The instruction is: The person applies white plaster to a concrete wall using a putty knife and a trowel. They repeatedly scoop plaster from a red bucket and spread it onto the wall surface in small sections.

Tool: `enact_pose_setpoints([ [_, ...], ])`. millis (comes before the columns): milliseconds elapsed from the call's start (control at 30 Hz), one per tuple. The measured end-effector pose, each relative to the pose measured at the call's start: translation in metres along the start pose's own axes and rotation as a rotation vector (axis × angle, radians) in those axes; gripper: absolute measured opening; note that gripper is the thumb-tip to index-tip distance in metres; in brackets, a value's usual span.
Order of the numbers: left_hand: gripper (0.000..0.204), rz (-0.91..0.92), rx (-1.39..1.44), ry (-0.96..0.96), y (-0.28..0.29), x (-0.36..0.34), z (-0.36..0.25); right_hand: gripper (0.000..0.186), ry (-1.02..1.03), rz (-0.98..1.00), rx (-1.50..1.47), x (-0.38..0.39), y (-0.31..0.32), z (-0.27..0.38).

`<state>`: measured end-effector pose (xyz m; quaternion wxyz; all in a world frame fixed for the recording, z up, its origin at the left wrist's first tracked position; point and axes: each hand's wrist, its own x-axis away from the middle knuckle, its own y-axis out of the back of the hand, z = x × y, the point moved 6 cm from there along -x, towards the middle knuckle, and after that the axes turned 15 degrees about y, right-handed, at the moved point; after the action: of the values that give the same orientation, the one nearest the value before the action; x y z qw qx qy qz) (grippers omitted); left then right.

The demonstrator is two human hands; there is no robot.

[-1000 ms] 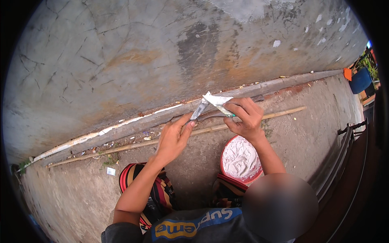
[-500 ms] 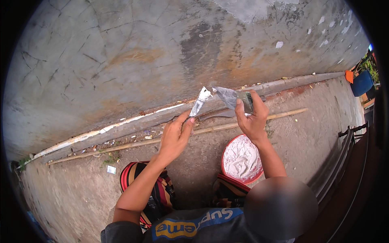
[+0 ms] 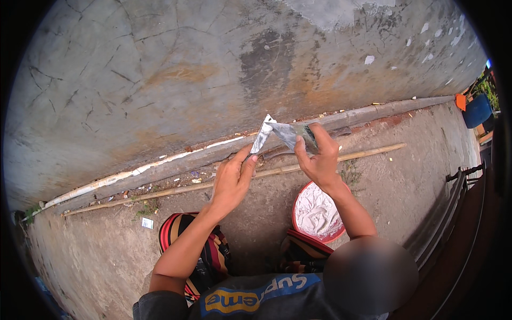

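My left hand is closed round the handle of a narrow putty knife, its blade tilted up and smeared with white paste. Pinched between the thumb and fingers of my right hand is a wide, flat metal scraper. The scraper's front edge meets the knife near its tip, where some white putty clings. Below my right wrist stands a round red tub holding thick white putty with a stirred surface.
Ahead rises a stained, cracked grey wall with a ledge along its foot. A long bamboo pole lies on the concrete ground. A blue barrel stands at far right, and a dark railing runs down the right side.
My right hand has moved left with the scraper, bringing its edge against the putty knife's tip. The putty knife in my left hand has hardly moved.
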<state>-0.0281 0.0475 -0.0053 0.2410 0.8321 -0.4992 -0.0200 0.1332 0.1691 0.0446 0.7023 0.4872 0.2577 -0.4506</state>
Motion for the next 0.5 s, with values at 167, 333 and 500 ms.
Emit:
enact_pose_setpoints([
  [167, 0.04, -0.005, -0.007, -0.019, 0.001, -0.001, 0.001, 0.02, 0.149, 0.035, 0.045, -0.003, -0.01, 0.012],
  [333, 0.037, 0.149, 0.157, 0.162, -0.004, -0.002, 0.011, 0.018, 0.19, 0.129, 0.028, 0.007, -0.025, 0.012],
  [500, 0.046, 0.221, 0.313, 0.365, -0.004, -0.011, 0.031, 0.02, -0.007, 0.407, -0.077, 0.017, -0.034, -0.013],
])
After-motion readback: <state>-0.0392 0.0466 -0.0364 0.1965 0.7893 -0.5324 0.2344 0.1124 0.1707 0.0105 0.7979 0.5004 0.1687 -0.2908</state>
